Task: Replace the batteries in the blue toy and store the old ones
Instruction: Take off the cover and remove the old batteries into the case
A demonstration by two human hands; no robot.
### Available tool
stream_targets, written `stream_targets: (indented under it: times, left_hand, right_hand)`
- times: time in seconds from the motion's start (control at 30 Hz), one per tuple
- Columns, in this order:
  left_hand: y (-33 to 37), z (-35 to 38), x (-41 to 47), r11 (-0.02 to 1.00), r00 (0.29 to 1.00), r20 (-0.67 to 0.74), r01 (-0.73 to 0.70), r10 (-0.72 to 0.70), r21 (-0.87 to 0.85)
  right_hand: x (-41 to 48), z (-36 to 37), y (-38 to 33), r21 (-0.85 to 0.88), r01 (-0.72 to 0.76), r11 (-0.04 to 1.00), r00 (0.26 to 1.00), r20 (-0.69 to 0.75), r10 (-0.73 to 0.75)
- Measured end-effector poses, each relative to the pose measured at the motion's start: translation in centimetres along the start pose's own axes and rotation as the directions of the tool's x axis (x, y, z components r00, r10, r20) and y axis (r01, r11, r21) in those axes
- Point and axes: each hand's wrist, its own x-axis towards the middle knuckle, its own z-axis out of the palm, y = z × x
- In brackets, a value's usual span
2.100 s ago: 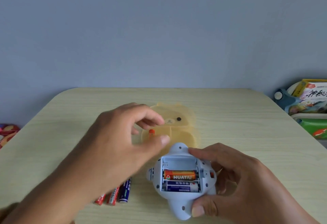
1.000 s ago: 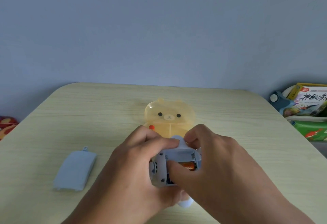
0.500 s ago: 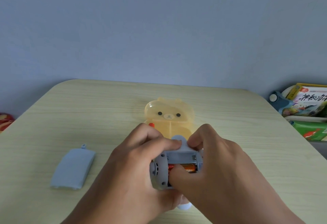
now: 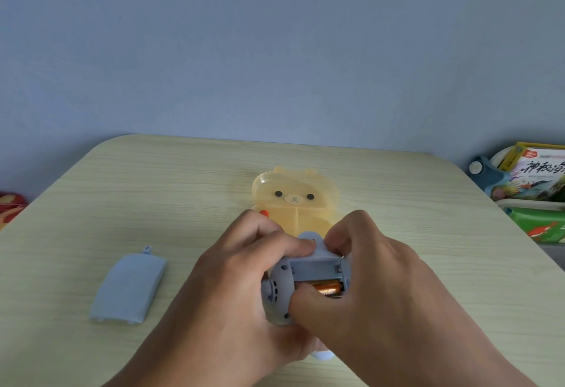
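The blue toy lies upside down between both hands, its battery compartment open. My left hand grips its left side, thumb on the top edge. My right hand holds the right side, and its thumb presses on an orange battery in the compartment. The slot above that battery is empty. The toy's blue battery cover lies loose on the table to the left. Behind the toy an orange translucent bear-shaped box stands open, with the red tip of a battery showing in its left section.
The pale wooden table has rounded far corners. Off its right edge stands a bin of books and packets. A red object lies beyond the left edge. My forearms hide the table's near edge.
My left hand came away from the bear box and took the toy's left side. My right thumb moved onto the orange battery. The view tilted, bringing the battery cover into sight.
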Motion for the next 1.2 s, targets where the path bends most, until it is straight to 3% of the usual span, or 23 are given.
stream_targets:
  times: [0.07, 0.2, 0.4, 0.5, 0.6, 0.73, 0.87, 0.97, 1.2]
  left_hand:
    - [-0.1, -0.1, 0.1, 1.000, 1.000, 0.009, 0.011, -0.010, -0.010]
    - [-0.2, -0.5, 0.2, 0.997, 0.995, 0.068, 0.069, -0.066, -0.044]
    - [-0.3, -0.7, 0.2, 0.990, 0.987, 0.124, 0.111, -0.100, -0.087]
    - [-0.2, -1.0, 0.2, 0.988, 0.983, 0.141, 0.129, -0.116, -0.085]
    - [-0.3, -1.2, 0.2, 0.986, 0.981, 0.144, 0.145, -0.131, -0.088]
    - [-0.6, -1.1, 0.1, 0.983, 0.977, 0.164, 0.154, -0.136, -0.102]
    - [-0.9, -1.3, 0.2, 0.981, 0.975, 0.181, 0.153, -0.131, -0.116]
    - [-1.1, -1.6, 0.3, 0.978, 0.973, 0.193, 0.157, -0.129, -0.135]
    - [-1.4, -1.8, 0.1, 0.981, 0.974, 0.192, 0.147, -0.122, -0.123]
  right_hand:
    - [-0.2, 0.2, 0.5, -0.018, 0.043, 0.999, 0.998, -0.034, -0.043]
    - [0.0, 0.5, 1.6, -0.131, 0.283, 0.950, 0.953, -0.074, -0.293]
    - [1.3, 0.2, 2.5, -0.151, 0.428, 0.891, 0.903, 0.028, -0.429]
    - [1.5, 0.1, 2.8, -0.003, 0.430, 0.903, 0.903, -0.002, -0.430]
    - [1.2, -0.1, 3.0, 0.266, 0.341, 0.902, 0.938, -0.032, -0.345]
    - [2.1, -0.4, 3.4, 0.627, 0.219, 0.748, 0.975, -0.108, -0.195]
    - [4.1, -0.9, 4.5, 0.756, 0.093, 0.647, 0.993, -0.027, -0.111]
    - [5.0, -1.3, 5.0, 0.739, 0.015, 0.673, 0.990, 0.085, -0.115]
    - [7.3, -1.4, 3.5, 0.318, 0.192, 0.928, 0.979, 0.005, -0.204]
